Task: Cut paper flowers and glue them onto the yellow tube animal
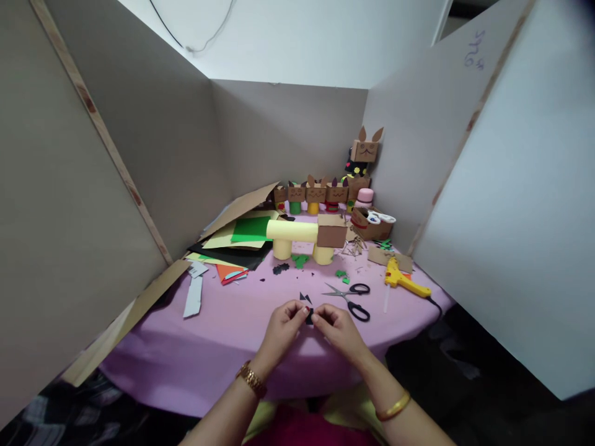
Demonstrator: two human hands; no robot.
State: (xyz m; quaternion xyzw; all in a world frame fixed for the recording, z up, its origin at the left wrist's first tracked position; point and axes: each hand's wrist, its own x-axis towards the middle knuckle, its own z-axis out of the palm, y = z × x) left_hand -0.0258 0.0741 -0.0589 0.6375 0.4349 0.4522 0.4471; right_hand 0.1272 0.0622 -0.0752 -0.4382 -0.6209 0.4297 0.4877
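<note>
Close together over the front of the table, my left hand and my right hand pinch a small piece of black paper between their fingertips. Small black paper scraps lie just beyond my fingers. Spread scissors with black handles rest to the right of my right hand. Farther back stands a pale yellow paper-tube figure on tube legs, with a brown cardboard box at its right end. Black cut pieces and green cut pieces lie before it.
A yellow glue gun with a cord lies at the right. Coloured paper sheets are stacked at the left. Behind stand several cardboard-headed figures and a cardboard box holding white-handled scissors. Grey panels enclose the pink-covered table.
</note>
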